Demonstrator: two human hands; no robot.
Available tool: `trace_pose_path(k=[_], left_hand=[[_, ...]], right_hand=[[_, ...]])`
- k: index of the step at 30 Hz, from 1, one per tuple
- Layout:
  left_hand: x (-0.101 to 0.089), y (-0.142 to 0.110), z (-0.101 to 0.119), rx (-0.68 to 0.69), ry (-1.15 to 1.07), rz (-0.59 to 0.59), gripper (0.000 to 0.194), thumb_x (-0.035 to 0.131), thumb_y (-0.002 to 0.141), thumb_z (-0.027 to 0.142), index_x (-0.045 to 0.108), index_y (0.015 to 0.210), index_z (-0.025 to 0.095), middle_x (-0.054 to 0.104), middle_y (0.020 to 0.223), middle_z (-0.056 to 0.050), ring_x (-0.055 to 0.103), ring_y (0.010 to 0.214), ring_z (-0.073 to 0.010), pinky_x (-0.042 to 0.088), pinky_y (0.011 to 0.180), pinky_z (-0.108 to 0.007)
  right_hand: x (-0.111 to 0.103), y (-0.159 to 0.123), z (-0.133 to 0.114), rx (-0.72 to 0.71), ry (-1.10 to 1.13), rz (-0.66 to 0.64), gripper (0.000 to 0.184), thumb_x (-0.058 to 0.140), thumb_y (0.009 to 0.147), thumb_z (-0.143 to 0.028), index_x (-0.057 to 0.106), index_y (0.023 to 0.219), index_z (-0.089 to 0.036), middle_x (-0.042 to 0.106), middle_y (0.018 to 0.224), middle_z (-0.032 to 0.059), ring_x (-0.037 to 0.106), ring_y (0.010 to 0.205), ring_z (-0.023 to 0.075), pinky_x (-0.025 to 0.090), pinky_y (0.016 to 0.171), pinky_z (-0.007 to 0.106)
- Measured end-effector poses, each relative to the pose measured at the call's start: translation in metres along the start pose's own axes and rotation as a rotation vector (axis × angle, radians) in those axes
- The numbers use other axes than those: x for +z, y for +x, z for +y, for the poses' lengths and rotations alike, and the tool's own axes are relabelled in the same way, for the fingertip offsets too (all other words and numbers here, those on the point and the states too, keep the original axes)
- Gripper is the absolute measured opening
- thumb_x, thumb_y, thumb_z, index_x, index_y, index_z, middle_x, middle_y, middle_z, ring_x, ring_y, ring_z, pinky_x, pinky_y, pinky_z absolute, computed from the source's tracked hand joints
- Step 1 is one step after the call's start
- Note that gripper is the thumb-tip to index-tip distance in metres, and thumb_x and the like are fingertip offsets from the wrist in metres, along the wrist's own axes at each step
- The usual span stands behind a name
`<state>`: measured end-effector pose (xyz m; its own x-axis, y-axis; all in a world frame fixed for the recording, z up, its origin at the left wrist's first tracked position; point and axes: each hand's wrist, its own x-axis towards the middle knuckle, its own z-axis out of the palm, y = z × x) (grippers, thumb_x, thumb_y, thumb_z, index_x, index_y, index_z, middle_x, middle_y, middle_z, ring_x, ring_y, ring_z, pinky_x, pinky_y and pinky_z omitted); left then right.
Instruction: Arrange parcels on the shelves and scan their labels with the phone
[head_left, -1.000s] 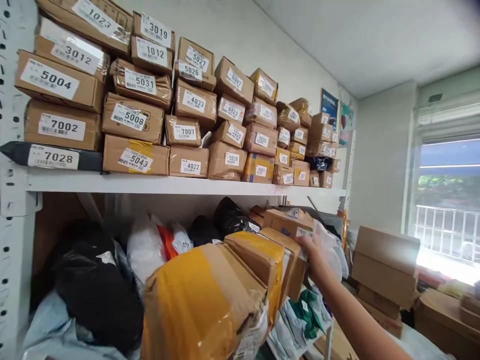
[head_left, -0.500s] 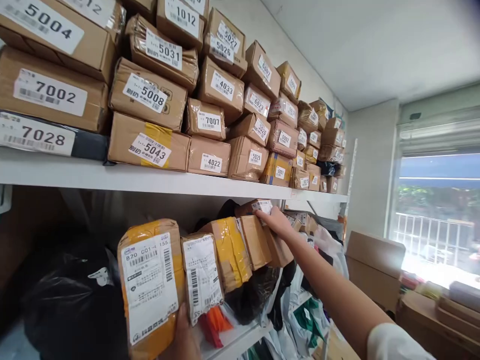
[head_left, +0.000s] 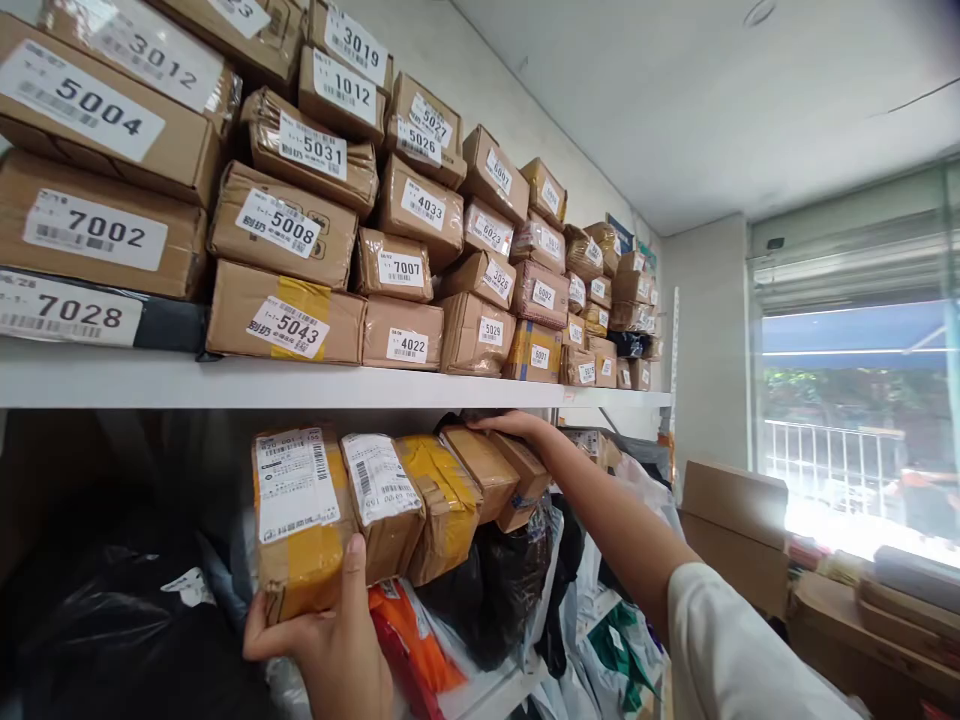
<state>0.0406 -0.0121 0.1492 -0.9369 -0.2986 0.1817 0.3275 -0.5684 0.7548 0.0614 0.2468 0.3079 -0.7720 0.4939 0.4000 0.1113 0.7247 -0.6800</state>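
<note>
My left hand (head_left: 330, 640) is closed on the near end of a row of parcels. Its fingers are under a yellow-taped cardboard box (head_left: 304, 560) and its thumb is up against the front. Beside that box are a box with a white shipping label (head_left: 379, 480), a yellow-taped box (head_left: 439, 505) and a plain brown box (head_left: 480, 470). My right hand (head_left: 517, 428) reaches over the far end, gripping the top of the brown cardboard boxes there (head_left: 521, 475); its fingertips are partly hidden. The row leans back, just below the upper shelf.
Numbered parcels stand in stacks on the white upper shelf (head_left: 330, 388). Black plastic bags (head_left: 120, 620) fill the lower left. An orange and red package (head_left: 420, 640) and more bags lie under the row. Open cartons (head_left: 735, 540) stand right, near the window.
The row of boxes has tipped back, so their labelled fronts face more upward. My left hand has come further into view beneath the nearest box. My right hand has shifted left along the tops.
</note>
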Motion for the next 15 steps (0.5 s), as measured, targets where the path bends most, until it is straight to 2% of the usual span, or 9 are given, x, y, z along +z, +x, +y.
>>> trace_pose_path(k=[3, 5, 7, 8, 10, 12, 14, 15], left_hand=[[0.006, 0.004, 0.022, -0.159, -0.161, 0.012, 0.072, 0.07, 0.073, 0.032, 0.021, 0.126, 0.034, 0.028, 0.15, -0.011, 0.046, 0.13, -0.0249, 0.052, 0.094, -0.054], [0.008, 0.008, 0.027, -0.15, -0.172, -0.014, 0.062, 0.064, 0.078, 0.031, 0.023, 0.124, 0.035, 0.033, 0.148, -0.009, 0.048, 0.128, -0.0247, 0.052, 0.092, -0.055], [0.009, 0.012, 0.022, -0.113, -0.137, -0.043, 0.062, 0.065, 0.076, 0.029, 0.024, 0.122, 0.033, 0.033, 0.148, -0.01, 0.045, 0.13, -0.0244, 0.048, 0.098, -0.054], [0.009, 0.014, 0.016, -0.071, -0.118, -0.072, 0.066, 0.067, 0.074, 0.027, 0.023, 0.122, 0.031, 0.03, 0.149, -0.012, 0.044, 0.132, -0.0242, 0.045, 0.103, -0.053], [0.006, 0.017, 0.003, 0.049, -0.047, -0.132, 0.077, 0.072, 0.068, 0.028, 0.02, 0.124, 0.027, 0.022, 0.151, -0.016, 0.038, 0.135, -0.0247, 0.039, 0.109, -0.049], [-0.001, 0.019, -0.009, 0.182, 0.074, -0.2, 0.089, 0.074, 0.065, 0.034, 0.014, 0.129, 0.024, 0.015, 0.151, -0.019, 0.032, 0.139, -0.0259, 0.037, 0.111, -0.046], [-0.011, 0.021, -0.016, 0.275, 0.21, -0.269, 0.1, 0.075, 0.063, 0.041, 0.007, 0.134, 0.022, 0.017, 0.148, -0.021, 0.033, 0.137, -0.0269, 0.042, 0.107, -0.046], [-0.016, 0.022, -0.017, 0.291, 0.285, -0.305, 0.105, 0.075, 0.061, 0.044, 0.004, 0.135, 0.021, 0.023, 0.144, -0.021, 0.04, 0.131, -0.0274, 0.045, 0.103, -0.046]], right_hand=[[-0.015, -0.024, 0.018, -0.026, 0.164, -0.158, 0.084, 0.076, 0.035, -0.073, 0.069, 0.096, -0.016, 0.071, 0.099, 0.0161, 0.064, 0.099, 0.0348, 0.047, 0.093, 0.052], [-0.013, -0.044, 0.039, -0.128, 0.342, -0.258, 0.108, 0.071, 0.03, -0.081, 0.061, 0.116, -0.017, 0.067, 0.113, 0.0173, 0.061, 0.108, 0.0347, 0.045, 0.096, 0.052], [0.0, -0.062, 0.061, -0.306, 0.564, -0.317, 0.117, 0.076, 0.03, -0.076, 0.051, 0.13, -0.021, 0.06, 0.127, 0.0169, 0.055, 0.118, 0.0343, 0.039, 0.102, 0.052], [0.011, -0.069, 0.071, -0.394, 0.632, -0.291, 0.116, 0.078, 0.032, -0.074, 0.049, 0.132, -0.024, 0.057, 0.132, 0.0152, 0.052, 0.122, 0.0334, 0.037, 0.105, 0.051], [0.034, -0.081, 0.084, -0.509, 0.642, -0.132, 0.097, 0.08, 0.046, -0.066, 0.051, 0.13, -0.027, 0.056, 0.134, 0.0114, 0.051, 0.124, 0.0304, 0.038, 0.106, 0.047], [0.054, -0.088, 0.088, -0.559, 0.556, 0.123, 0.066, 0.074, 0.063, -0.055, 0.059, 0.12, -0.026, 0.063, 0.124, 0.0098, 0.058, 0.114, 0.0277, 0.045, 0.098, 0.043], [0.068, -0.09, 0.083, -0.594, 0.434, 0.403, 0.038, 0.064, 0.075, -0.045, 0.065, 0.106, -0.022, 0.069, 0.106, 0.009, 0.064, 0.098, 0.0252, 0.052, 0.086, 0.039], [0.072, -0.088, 0.078, -0.61, 0.365, 0.526, 0.03, 0.061, 0.077, -0.041, 0.066, 0.099, -0.021, 0.07, 0.098, 0.0085, 0.065, 0.09, 0.0241, 0.053, 0.081, 0.037]])
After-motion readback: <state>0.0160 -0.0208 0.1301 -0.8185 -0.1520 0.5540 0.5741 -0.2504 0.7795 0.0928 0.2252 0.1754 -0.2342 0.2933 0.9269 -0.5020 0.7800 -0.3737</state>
